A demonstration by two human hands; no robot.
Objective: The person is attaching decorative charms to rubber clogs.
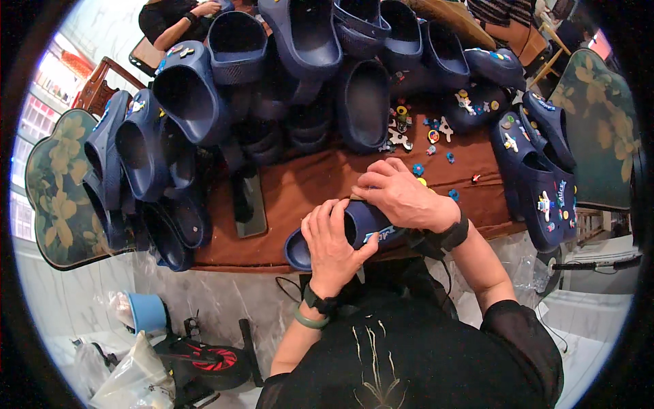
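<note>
A dark blue clog [364,219] lies on its side at the near edge of the brown-covered table, between my two hands. My left hand [330,238] grips its heel end, fingers bent over the edge and thumb pointing right across it. At the clog's far edge, the curled fingers of my right hand [409,196] press together on the rim; what lies under the fingertips is hidden. Light lettering shows on the clog's upper below my right hand. Small colourful shoe charms [417,169] lie scattered just beyond that hand.
Many dark blue clogs [364,105] are piled along the far side, with more at the left [139,146] and right [538,177]. A dark phone-like slab [251,204] lies on the brown cloth [286,184]. A blue bin [147,312] stands at lower left. Other people sit across the table.
</note>
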